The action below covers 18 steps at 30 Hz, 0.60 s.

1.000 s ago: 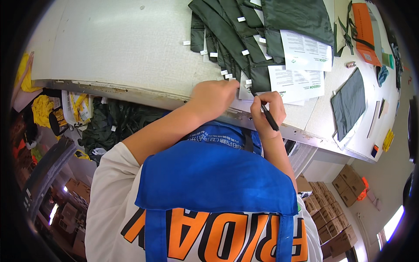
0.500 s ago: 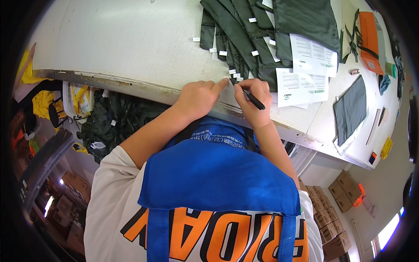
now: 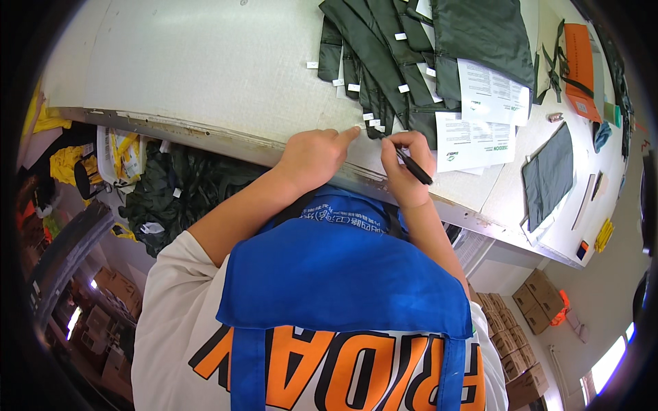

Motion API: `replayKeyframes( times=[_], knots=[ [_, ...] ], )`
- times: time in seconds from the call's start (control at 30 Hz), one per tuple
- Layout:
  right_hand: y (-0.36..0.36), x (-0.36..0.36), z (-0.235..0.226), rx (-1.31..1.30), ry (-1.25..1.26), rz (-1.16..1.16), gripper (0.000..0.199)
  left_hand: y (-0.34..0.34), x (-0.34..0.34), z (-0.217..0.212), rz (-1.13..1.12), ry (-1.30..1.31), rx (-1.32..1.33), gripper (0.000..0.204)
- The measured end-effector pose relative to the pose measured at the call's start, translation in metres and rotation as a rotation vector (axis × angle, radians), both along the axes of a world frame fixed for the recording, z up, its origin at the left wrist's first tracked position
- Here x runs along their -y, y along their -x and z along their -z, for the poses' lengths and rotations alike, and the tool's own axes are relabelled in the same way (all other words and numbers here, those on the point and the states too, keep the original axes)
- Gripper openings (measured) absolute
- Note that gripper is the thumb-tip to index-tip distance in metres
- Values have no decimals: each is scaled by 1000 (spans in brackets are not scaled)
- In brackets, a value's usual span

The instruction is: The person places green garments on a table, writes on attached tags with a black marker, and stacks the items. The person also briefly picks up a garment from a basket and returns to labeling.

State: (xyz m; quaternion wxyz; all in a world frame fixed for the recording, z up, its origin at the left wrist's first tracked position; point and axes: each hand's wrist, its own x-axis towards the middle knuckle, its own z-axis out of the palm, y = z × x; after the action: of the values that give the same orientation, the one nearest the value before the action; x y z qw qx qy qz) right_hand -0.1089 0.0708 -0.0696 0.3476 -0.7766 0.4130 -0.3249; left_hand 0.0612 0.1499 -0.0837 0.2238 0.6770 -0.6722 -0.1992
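Right hand (image 3: 406, 164) grip pinched round black pen (image 3: 414, 166), left hand (image 3: 314, 156) forefinger outstretched pressing small white tag (image 3: 356, 128)

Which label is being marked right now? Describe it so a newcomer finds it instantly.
On the white table, dark green fabric strips fan out toward the near edge, each ending in a small white label. The one meant is the label at the nearest strip end, between the left hand and the right hand with the black pen. Unlike the other labels, it lies right by the hands.
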Motion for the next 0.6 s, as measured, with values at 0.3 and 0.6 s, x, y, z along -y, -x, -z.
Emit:
replayKeyframes(
  times=[0.3, 0.6],
  knots=[
    [54, 22, -22, -313, 324, 32, 37, -4, 15, -19, -148, -290, -415, 25],
    [68, 43, -18, -504, 434, -71, 40, 24, 36, -5, -129, -535, -793, 32]
  ],
)
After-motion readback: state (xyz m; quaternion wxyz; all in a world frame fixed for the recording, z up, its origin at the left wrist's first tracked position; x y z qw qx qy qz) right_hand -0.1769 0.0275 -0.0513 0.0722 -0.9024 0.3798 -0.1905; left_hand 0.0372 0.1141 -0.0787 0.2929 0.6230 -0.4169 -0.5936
